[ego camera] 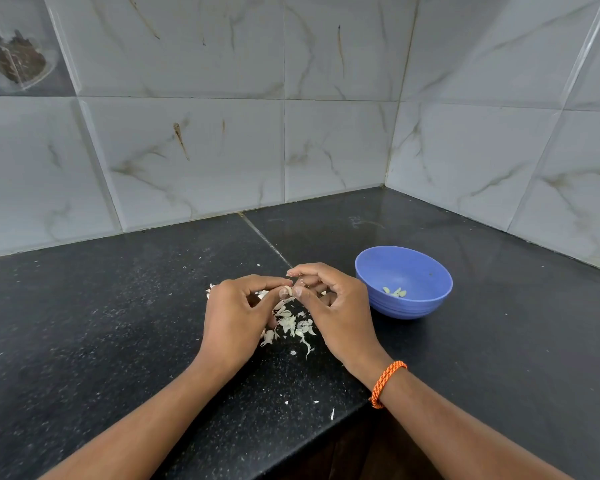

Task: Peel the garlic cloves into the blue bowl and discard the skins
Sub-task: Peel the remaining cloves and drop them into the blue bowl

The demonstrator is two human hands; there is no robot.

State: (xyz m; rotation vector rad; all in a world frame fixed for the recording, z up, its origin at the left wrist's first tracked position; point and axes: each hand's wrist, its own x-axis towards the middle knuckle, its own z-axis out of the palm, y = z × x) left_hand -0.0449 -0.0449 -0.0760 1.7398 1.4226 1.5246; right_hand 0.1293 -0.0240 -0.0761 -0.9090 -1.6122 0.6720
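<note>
Left hand (238,317) and right hand (329,306) pinch one garlic clove (286,292) between fingertips above the loose skins (291,325), beside the blue bowl (430,271). Clove: probably light, firm, slippery; skin papery, best caught at its tip.

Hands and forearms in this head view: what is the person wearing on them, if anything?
Both forearms are bare, with no sleeves in view and no gloves. The left hand shows no band or other jewellery. The right hand has an orange braided wristband with darker flecks, sitting at the wrist. No watch is visible.
</note>
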